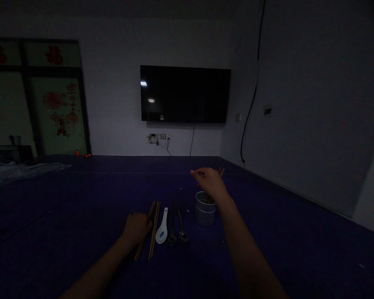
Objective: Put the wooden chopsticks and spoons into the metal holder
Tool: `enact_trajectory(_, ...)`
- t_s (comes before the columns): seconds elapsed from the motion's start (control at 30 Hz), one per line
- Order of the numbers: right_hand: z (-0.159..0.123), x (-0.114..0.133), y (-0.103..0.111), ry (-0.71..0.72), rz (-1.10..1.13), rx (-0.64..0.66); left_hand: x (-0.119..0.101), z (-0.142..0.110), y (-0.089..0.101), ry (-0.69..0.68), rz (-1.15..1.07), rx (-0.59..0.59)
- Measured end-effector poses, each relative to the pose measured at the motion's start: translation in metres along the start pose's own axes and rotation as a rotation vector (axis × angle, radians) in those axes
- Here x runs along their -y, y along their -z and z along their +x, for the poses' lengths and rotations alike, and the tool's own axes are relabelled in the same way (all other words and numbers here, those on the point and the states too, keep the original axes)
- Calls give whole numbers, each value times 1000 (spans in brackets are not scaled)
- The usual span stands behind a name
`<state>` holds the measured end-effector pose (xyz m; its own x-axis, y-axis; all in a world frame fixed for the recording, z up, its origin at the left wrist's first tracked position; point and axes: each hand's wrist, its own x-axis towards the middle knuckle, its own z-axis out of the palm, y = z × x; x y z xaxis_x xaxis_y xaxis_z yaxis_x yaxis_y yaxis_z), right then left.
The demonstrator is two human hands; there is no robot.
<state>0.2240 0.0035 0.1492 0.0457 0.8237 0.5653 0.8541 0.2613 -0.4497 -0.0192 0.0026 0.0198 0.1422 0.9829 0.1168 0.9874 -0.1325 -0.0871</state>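
My right hand [210,181] hovers over a small grey cup [205,211] on the dark blue floor, fingers loosely curled around wooden chopsticks [220,171] whose lower ends sit in the cup. My left hand [136,226] rests curled on the floor, touching a pair of loose chopsticks [154,226] lying there. Right of them lie a white ceramic spoon [162,232] with blue marks and two dark metal spoons [177,227]. The room is very dim.
A black television [185,94] hangs on the far white wall above a socket with cables [159,137]. A dark-framed glass door with red decorations [54,99] stands at the left. Crumpled plastic sheeting [21,170] lies at the far left.
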Motion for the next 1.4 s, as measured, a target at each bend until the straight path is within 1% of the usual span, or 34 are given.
enact_trajectory(0.27, 1, -4, 0, 6, 4, -7, 0, 1, 1, 28, 4, 10)
enact_trajectory(0.47, 1, -2, 1, 8, -12, -11, 2, 2, -1, -33, 54, -16)
enact_trajectory(0.97, 1, -3, 1, 16, -22, 12, 2, 2, 2, 13, 28, 7)
enact_trajectory(1.27, 0, -3, 1, 18, 3, 15, 6, 1, 2, -17, 14, 1)
enact_trajectory(1.4, 1, -4, 0, 20, -2, 16, 8, 1, 2, -14, 28, 22)
